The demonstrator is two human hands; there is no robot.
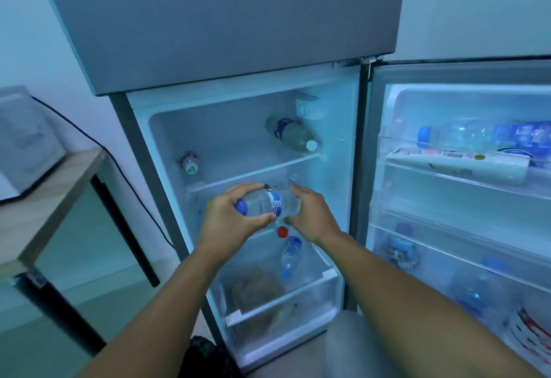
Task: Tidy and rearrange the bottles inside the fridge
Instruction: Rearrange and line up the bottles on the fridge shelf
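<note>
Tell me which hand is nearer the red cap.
Right. The right hand, at the base of the held bottle, sits just above and right of the red cap; the left hand, at the bottle's capped end, is farther left.

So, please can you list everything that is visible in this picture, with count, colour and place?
held bottle: 1, clear with blue cap and label, lying sideways in front of the middle shelf
top-shelf bottle: 1, greenish with white cap, lying on the top shelf, right
small bottle: 1, pale with pink top, top shelf, left
red cap: 1, red, below the hands
lower bottle: 1, clear with blue cap, lower fridge
door bottles: several, clear and blue, on the door racks
table: 1, wooden, left of fridge
left hand: grips the cap end
right hand: holds the base end
</note>
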